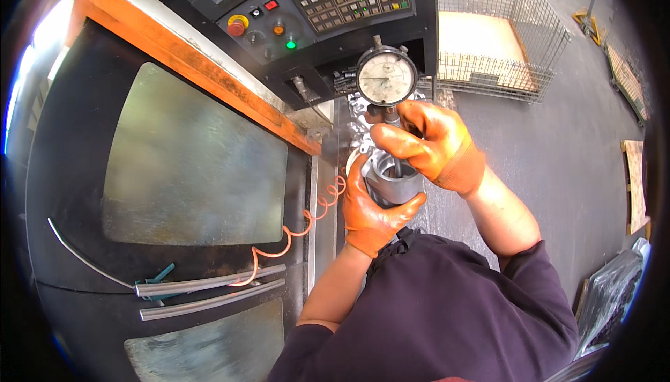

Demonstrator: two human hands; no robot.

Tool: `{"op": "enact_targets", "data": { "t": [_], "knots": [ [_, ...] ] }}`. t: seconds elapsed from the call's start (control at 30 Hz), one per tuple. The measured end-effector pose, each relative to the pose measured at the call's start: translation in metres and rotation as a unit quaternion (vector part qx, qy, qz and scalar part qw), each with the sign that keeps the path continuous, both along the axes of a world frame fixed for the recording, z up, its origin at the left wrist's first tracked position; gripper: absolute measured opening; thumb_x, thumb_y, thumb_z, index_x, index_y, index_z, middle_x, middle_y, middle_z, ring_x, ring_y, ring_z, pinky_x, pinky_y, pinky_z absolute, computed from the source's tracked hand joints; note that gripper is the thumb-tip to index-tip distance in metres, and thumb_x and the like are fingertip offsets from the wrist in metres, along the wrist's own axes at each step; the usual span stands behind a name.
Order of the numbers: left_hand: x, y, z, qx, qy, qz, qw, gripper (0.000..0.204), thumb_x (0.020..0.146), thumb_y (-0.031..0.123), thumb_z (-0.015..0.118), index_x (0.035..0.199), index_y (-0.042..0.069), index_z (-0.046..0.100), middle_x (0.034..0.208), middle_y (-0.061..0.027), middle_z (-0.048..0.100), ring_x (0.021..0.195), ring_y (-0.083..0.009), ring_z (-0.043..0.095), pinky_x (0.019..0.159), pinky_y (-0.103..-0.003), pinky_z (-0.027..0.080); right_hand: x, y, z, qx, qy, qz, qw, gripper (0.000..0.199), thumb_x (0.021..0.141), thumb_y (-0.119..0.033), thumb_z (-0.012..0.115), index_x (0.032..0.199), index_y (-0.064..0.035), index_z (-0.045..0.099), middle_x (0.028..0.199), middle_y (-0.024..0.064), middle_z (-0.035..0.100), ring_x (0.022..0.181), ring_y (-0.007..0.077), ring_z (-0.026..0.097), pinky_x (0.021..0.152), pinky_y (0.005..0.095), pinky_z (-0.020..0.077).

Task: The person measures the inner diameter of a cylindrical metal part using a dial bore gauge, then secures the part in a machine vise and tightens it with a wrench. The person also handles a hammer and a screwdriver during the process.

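Right, centre frame: the left hand [370, 218] in an orange glove cups the metal cylinder [392, 183] from below, gripping it, while the right hand [426, 141] above clasps the dial gauge [386, 77] stem, its rod dipping into the bore.

Big machine and a wire cage

A control panel [307, 5] with buttons sits above a dark door [188, 165] with a window. An orange curly hose [307, 225] hangs near. The wire cage [499, 29] stands on the grey floor [558, 151].
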State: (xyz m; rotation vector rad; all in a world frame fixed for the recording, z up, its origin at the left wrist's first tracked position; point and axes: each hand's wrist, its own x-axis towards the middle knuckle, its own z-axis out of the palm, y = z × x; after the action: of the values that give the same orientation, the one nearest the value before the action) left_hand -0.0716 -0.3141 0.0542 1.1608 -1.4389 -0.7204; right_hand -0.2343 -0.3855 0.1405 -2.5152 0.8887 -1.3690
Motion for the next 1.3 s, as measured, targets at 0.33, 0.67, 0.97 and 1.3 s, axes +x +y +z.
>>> {"op": "enact_targets", "data": {
  "t": [0.33, 0.67, 0.97, 1.3],
  "knots": [
    [0.003, 0.0, 0.0, 0.06, 0.015, -0.029, 0.998, 0.09, 0.065, 0.017, 0.096, 0.136, 0.001, 0.044, 0.125, -0.0106, 0.059, 0.113, -0.02, 0.06, 0.096, -0.036, 0.052, 0.001, 0.007, 0.001, 0.141, -0.022, -0.024, 0.989, 0.021, 0.078, -0.015, 0.071, 0.099, -0.0131, 0.07, 0.072, 0.0044, 0.035, 0.062, 0.0196, 0.048, 0.054, 0.035, 0.0385],
    [0.001, 0.004, -0.01, -0.006, -0.057, 0.024, 0.998, 0.105, 0.056, 0.033, 0.1, 0.138, -0.003, 0.045, 0.126, -0.0221, 0.061, 0.115, -0.0362, 0.063, 0.098, -0.045, 0.052, -0.001, 0.007, -0.001, 0.229, -0.017, -0.043, 0.972, 0.033, 0.075, -0.01, 0.073, 0.107, -0.0186, 0.073, 0.072, 0.0031, 0.034, 0.062, 0.0199, 0.049, 0.053, 0.0342, 0.0384],
    [0.002, 0.007, -0.005, -0.028, -0.102, 0.012, 0.994, 0.104, 0.063, 0.022, 0.099, 0.143, -0.002, 0.037, 0.128, -0.0174, 0.059, 0.116, -0.0253, 0.062, 0.098, -0.04, 0.052, -0.002, 0.008, -0.004, 0.194, -0.032, -0.035, 0.98, 0.035, 0.074, -0.009, 0.073, 0.108, -0.0193, 0.073, 0.073, 0.0029, 0.036, 0.062, 0.0199, 0.05, 0.053, 0.0339, 0.0399],
    [0.003, 0.008, -0.007, -0.032, -0.098, 0.035, 0.994, 0.105, 0.055, 0.032, 0.101, 0.137, -0.003, 0.045, 0.125, -0.0236, 0.061, 0.112, -0.0378, 0.065, 0.096, -0.045, 0.053, -0.001, 0.01, 0.003, 0.242, -0.119, -0.024, 0.963, 0.035, 0.092, -0.03, 0.072, 0.079, -0.0011, 0.058, 0.065, 0.0081, 0.043, 0.061, 0.0123, 0.043, 0.058, 0.0347, 0.0403]
  ]
}}
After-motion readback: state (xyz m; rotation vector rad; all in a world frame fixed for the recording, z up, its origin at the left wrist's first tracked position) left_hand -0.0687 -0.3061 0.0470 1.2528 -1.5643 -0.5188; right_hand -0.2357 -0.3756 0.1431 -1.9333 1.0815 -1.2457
